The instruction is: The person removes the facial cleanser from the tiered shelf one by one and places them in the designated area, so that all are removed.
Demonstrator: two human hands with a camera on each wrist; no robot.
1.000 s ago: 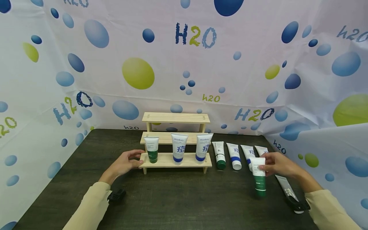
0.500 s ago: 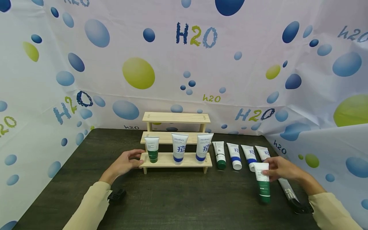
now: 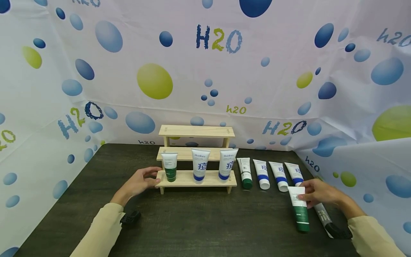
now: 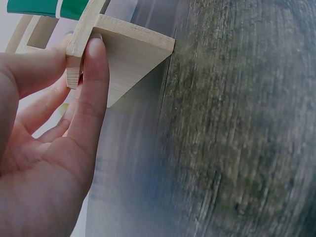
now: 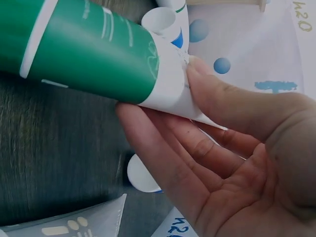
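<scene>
My left hand [image 3: 137,184] pinches the left end of the lowest board of a three-tier wooden display rack [image 3: 184,177]. In the left wrist view, thumb and fingers lie on either side of that board [image 4: 79,49]. On this lowest tier stand a green-and-white squeeze tube [image 3: 170,167] and two white-and-blue tubes [image 3: 200,166], caps down. At the right, my right hand [image 3: 325,196] holds another green-and-white squeeze tube [image 3: 300,208] by its flat white end, the green part pointing down. The right wrist view shows thumb and fingers on opposite faces of this tube [image 5: 98,49].
Right of the rack lies a row of tubes: one green-capped tube [image 3: 245,173] and three white-and-blue tubes [image 3: 261,174]. A grey tube [image 3: 322,216] lies partly behind the right hand and its black wrist strap. A printed cloth [image 3: 205,71] surrounds the dark table [image 3: 205,225].
My right hand has moved right and toward me, carrying the green-and-white tube and uncovering more of the row's rightmost tube. The left hand and the rack stay in place.
</scene>
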